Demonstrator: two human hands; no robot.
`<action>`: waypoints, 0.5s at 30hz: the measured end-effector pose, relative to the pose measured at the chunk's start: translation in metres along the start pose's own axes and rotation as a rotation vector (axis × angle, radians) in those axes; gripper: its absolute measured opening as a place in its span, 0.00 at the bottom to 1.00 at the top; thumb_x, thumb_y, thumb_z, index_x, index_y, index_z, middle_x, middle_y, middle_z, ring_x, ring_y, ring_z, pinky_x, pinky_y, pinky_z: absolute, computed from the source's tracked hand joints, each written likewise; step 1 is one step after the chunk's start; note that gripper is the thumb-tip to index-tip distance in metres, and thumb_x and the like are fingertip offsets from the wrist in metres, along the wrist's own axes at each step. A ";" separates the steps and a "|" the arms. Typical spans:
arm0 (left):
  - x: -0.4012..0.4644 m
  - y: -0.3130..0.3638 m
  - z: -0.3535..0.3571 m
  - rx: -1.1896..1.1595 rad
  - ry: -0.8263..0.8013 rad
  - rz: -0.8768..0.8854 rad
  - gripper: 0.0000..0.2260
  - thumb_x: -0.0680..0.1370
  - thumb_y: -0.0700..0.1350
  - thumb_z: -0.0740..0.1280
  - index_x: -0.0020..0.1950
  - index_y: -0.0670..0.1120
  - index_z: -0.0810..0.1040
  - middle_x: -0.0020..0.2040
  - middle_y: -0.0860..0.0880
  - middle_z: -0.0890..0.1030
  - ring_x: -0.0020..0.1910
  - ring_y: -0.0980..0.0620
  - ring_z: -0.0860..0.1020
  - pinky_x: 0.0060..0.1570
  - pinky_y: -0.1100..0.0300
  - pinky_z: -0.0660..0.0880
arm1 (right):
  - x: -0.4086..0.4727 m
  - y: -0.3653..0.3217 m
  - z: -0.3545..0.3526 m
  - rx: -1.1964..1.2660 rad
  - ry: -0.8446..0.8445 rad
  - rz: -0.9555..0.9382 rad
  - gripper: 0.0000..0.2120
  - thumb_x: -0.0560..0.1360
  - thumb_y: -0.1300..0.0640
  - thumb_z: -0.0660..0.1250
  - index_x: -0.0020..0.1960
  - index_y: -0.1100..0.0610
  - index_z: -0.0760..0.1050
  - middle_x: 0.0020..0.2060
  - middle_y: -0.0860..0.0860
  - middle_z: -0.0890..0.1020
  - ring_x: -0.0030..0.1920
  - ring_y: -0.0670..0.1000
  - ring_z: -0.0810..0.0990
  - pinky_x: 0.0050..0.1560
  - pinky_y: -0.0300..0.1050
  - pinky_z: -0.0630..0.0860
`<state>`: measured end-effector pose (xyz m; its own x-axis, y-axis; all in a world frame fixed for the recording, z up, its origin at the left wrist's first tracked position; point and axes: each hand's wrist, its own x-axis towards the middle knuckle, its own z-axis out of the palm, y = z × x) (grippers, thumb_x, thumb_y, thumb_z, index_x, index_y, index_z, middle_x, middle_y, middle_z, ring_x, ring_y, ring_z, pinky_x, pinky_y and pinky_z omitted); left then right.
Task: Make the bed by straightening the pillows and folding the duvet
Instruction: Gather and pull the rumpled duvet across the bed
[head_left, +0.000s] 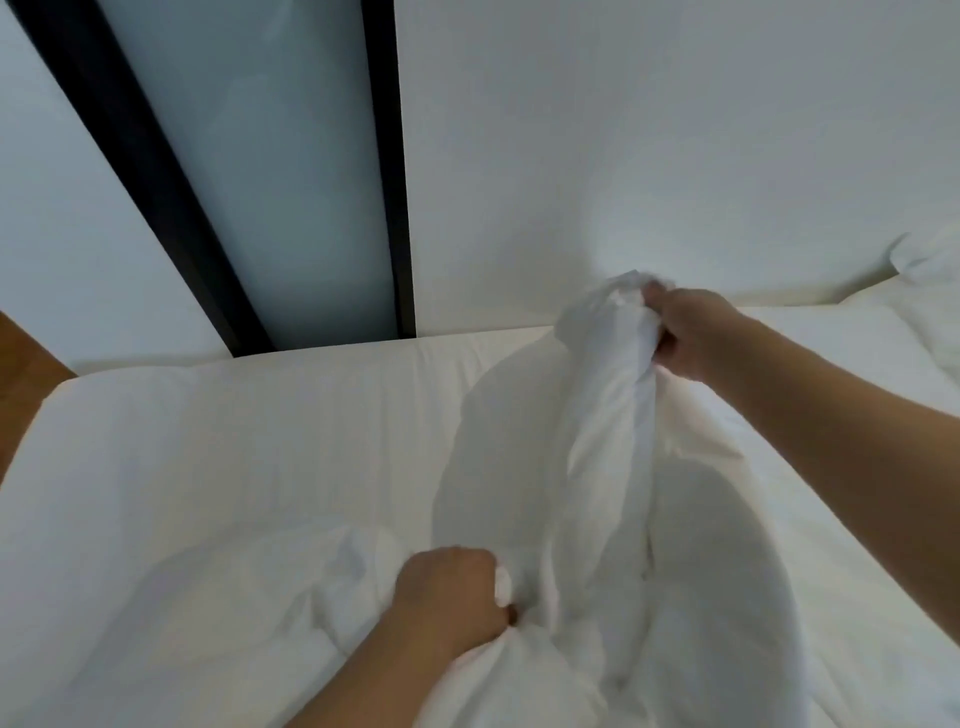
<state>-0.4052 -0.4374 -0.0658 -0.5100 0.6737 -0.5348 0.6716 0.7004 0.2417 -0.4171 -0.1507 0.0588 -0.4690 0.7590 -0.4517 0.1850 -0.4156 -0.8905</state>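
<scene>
Right hand (685, 332) bunches a duvet (602, 467) corner high, left hand (452, 592) pinches the low edge; both grips clenched on fabric. Best pull them apart, taut, before folding.

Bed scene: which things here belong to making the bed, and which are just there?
Part of the job:
- duvet, bunched and lifted
- right hand, gripping its upper end
- left hand, gripping it lower down
- pillow, far right
- mattress

Just there:
- white wall
- dark-framed glass panel
- wooden floor
</scene>
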 end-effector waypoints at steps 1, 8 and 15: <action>-0.008 -0.003 -0.008 0.005 0.179 -0.012 0.19 0.74 0.63 0.61 0.56 0.52 0.73 0.56 0.49 0.80 0.55 0.46 0.78 0.50 0.55 0.72 | -0.002 -0.010 -0.004 -0.014 0.076 -0.042 0.15 0.80 0.56 0.64 0.66 0.57 0.73 0.58 0.55 0.80 0.52 0.53 0.80 0.47 0.47 0.78; -0.096 -0.006 -0.030 0.064 -0.026 0.030 0.20 0.80 0.57 0.55 0.72 0.59 0.62 0.69 0.47 0.67 0.68 0.45 0.67 0.65 0.49 0.66 | -0.014 0.011 -0.007 -0.457 0.365 0.030 0.20 0.81 0.54 0.59 0.70 0.62 0.68 0.69 0.57 0.71 0.66 0.54 0.72 0.62 0.42 0.71; -0.033 0.021 -0.043 -0.917 -0.356 0.049 0.36 0.62 0.69 0.75 0.66 0.56 0.74 0.63 0.51 0.79 0.59 0.48 0.79 0.54 0.55 0.75 | -0.022 0.062 0.014 0.193 0.119 0.174 0.16 0.78 0.52 0.65 0.63 0.56 0.76 0.59 0.56 0.81 0.56 0.57 0.80 0.63 0.54 0.74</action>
<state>-0.3972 -0.4354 -0.0086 -0.2001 0.7015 -0.6840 -0.0662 0.6868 0.7238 -0.4074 -0.2005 0.0148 -0.3382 0.7167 -0.6099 0.0807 -0.6237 -0.7775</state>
